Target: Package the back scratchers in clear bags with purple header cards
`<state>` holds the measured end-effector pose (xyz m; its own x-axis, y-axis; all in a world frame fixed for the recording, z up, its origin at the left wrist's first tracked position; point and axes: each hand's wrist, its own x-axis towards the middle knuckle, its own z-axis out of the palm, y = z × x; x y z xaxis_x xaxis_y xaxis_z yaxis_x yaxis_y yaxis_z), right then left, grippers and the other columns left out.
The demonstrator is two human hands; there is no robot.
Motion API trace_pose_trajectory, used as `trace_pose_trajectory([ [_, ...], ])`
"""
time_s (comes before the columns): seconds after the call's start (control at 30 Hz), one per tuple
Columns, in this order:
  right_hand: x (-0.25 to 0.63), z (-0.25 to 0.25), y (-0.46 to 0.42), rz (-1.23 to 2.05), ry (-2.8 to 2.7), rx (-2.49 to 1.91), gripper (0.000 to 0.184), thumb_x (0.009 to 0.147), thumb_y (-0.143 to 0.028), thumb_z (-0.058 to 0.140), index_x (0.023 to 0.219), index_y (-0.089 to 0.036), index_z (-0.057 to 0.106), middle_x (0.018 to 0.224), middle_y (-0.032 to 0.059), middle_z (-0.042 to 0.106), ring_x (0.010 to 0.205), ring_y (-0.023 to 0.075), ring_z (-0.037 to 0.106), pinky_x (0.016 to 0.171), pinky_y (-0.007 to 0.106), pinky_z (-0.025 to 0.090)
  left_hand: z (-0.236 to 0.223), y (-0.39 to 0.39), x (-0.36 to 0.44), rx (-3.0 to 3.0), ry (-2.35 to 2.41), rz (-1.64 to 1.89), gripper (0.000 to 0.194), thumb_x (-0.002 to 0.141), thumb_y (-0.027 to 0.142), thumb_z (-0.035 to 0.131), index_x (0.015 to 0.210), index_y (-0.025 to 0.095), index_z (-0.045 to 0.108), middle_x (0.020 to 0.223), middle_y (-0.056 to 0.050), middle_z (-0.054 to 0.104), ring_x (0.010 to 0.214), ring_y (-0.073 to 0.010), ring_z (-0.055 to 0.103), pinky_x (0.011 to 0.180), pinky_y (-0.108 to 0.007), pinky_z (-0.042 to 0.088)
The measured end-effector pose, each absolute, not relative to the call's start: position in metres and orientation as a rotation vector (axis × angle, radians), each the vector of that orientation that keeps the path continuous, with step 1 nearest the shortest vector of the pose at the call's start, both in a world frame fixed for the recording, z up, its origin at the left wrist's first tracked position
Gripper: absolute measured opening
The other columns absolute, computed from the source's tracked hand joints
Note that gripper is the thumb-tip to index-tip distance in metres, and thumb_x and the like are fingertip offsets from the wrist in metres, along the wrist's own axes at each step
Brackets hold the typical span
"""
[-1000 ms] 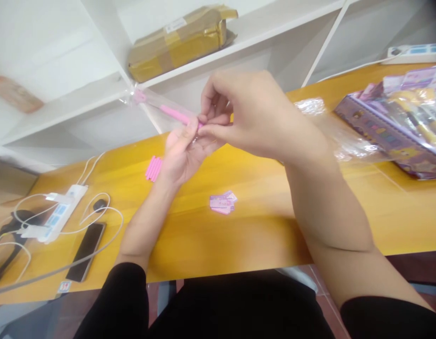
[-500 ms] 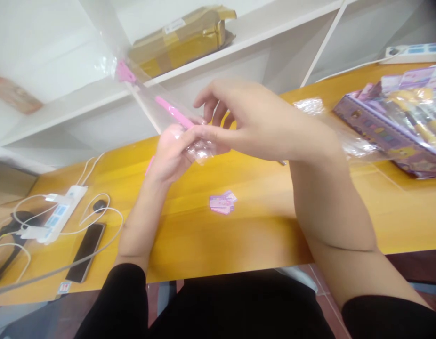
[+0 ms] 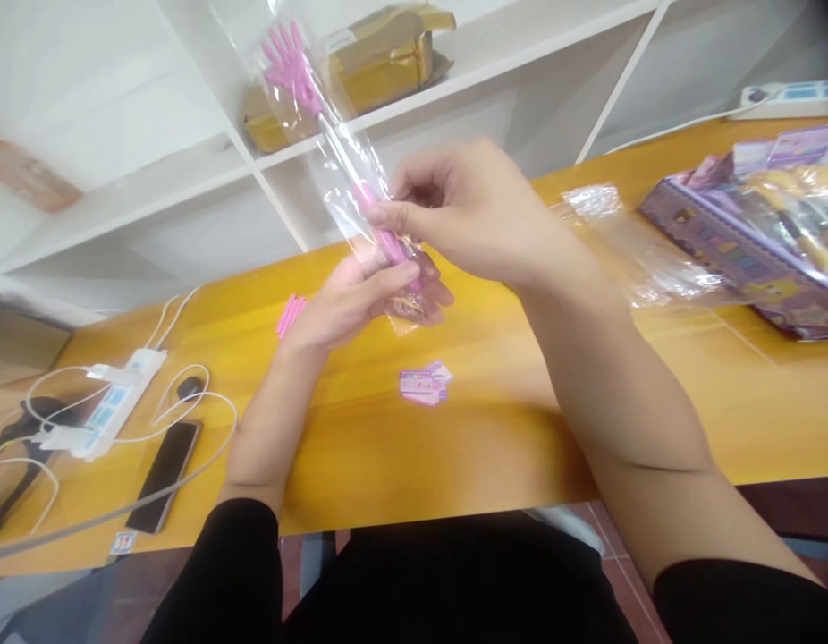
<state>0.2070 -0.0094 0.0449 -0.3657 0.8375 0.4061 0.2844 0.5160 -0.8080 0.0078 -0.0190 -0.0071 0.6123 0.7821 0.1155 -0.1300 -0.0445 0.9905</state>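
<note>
A pink back scratcher [image 3: 340,148] with a hand-shaped head and a metal rod lies inside a clear plastic bag [image 3: 330,192], tilted with its head up to the left. My left hand [image 3: 367,291] grips the lower end of the bagged handle between thumb and fingers. Higher on the handle, my right hand [image 3: 447,210] pinches the bag and handle with thumb and forefinger. Below the hands, small purple printed cards [image 3: 424,385] lie fanned on the table. Several pink sticks [image 3: 291,316] rest beside my left wrist.
To the right stand a purple display box [image 3: 729,255] of packaged items and a heap of clear bags [image 3: 629,241]. A power strip [image 3: 119,402], cables and a phone [image 3: 164,476] occupy the left. A taped carton [image 3: 380,67] sits on the white shelf [image 3: 535,67] behind.
The bagged back scratcher has swung up and right, its hand-shaped head now in plain sight. My right hand has closed onto the handle. More of the pink sticks shows.
</note>
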Motion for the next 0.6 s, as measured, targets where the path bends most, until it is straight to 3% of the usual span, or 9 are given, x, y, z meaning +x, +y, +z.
trace_pose_trajectory([
  [0.1,0.207,0.041,-0.005,0.774,-1.866,-0.857,0.038,0.101,-0.046,0.085,0.082,-0.017,0.068,0.081,0.0028,0.070,0.075,0.0138,0.062,0.067,0.030,0.040,-0.006,-0.016,0.007,1.479,0.655,0.960,0.036,0.099,0.050,0.090,0.100,0.016,0.079,0.097,-0.006,0.079,0.088,-0.0165,0.081,0.076,-0.025,0.070],
  [0.2,0.212,0.039,-0.004,0.812,-1.826,-0.726,0.039,0.100,-0.052,0.085,0.109,-0.017,0.070,0.091,0.0023,0.072,0.077,0.0140,0.066,0.070,0.029,0.051,-0.005,-0.013,0.007,1.473,0.654,1.112,0.034,0.094,0.045,0.096,0.092,0.016,0.079,0.087,-0.002,0.072,0.076,-0.0102,0.072,0.067,-0.019,0.063],
  [0.27,0.219,0.040,-0.005,0.819,-1.886,-0.639,0.058,0.104,-0.052,0.080,0.143,-0.013,0.063,0.118,0.0067,0.072,0.096,0.0147,0.070,0.080,0.026,0.059,-0.004,-0.011,0.006,1.434,0.643,1.198,0.033,0.092,0.045,0.098,0.094,0.017,0.080,0.083,-0.001,0.070,0.071,-0.0092,0.069,0.062,-0.018,0.060],
  [0.37,0.232,0.045,-0.009,0.617,-2.166,-0.501,0.091,0.101,-0.057,0.082,0.174,-0.016,0.045,0.158,0.0142,0.049,0.139,0.0191,0.059,0.103,0.022,0.062,-0.002,-0.007,0.003,1.383,0.637,1.284,0.031,0.092,0.044,0.097,0.102,0.019,0.083,0.082,0.000,0.069,0.067,-0.0093,0.066,0.059,-0.018,0.056],
  [0.43,0.240,0.048,-0.011,0.395,-2.333,-0.454,0.087,0.094,-0.064,0.089,0.167,-0.027,0.060,0.161,0.0137,0.043,0.150,0.0220,0.049,0.124,0.023,0.054,-0.001,-0.004,0.001,1.362,0.638,1.295,0.027,0.094,0.041,0.095,0.100,0.019,0.082,0.082,-0.001,0.068,0.064,-0.0092,0.065,0.056,-0.018,0.054],
  [0.5,0.243,0.049,-0.013,0.222,-2.403,-0.451,0.057,0.098,-0.064,0.085,0.145,-0.033,0.077,0.156,0.0131,0.045,0.151,0.0226,0.048,0.135,0.026,0.045,-0.001,-0.002,0.000,1.324,0.636,1.294,0.025,0.093,0.037,0.094,0.089,0.018,0.078,0.080,-0.001,0.066,0.063,-0.0086,0.063,0.053,-0.017,0.051],
  [0.53,0.243,0.050,-0.013,0.162,-2.405,-0.455,0.041,0.104,-0.061,0.078,0.133,-0.032,0.082,0.154,0.0125,0.048,0.150,0.0228,0.048,0.136,0.029,0.043,-0.001,-0.001,0.000,1.307,0.627,1.296,0.027,0.093,0.036,0.094,0.084,0.018,0.076,0.079,-0.001,0.065,0.062,-0.0083,0.061,0.053,-0.017,0.050],
  [0.6,0.239,0.051,-0.015,0.094,-2.388,-0.438,0.030,0.112,-0.053,0.068,0.113,-0.029,0.085,0.145,0.0101,0.057,0.142,0.0234,0.052,0.129,0.035,0.048,-0.002,-0.002,0.001,1.283,0.604,1.291,0.030,0.095,0.036,0.092,0.079,0.017,0.074,0.075,0.000,0.063,0.062,-0.0080,0.060,0.055,-0.016,0.052],
])
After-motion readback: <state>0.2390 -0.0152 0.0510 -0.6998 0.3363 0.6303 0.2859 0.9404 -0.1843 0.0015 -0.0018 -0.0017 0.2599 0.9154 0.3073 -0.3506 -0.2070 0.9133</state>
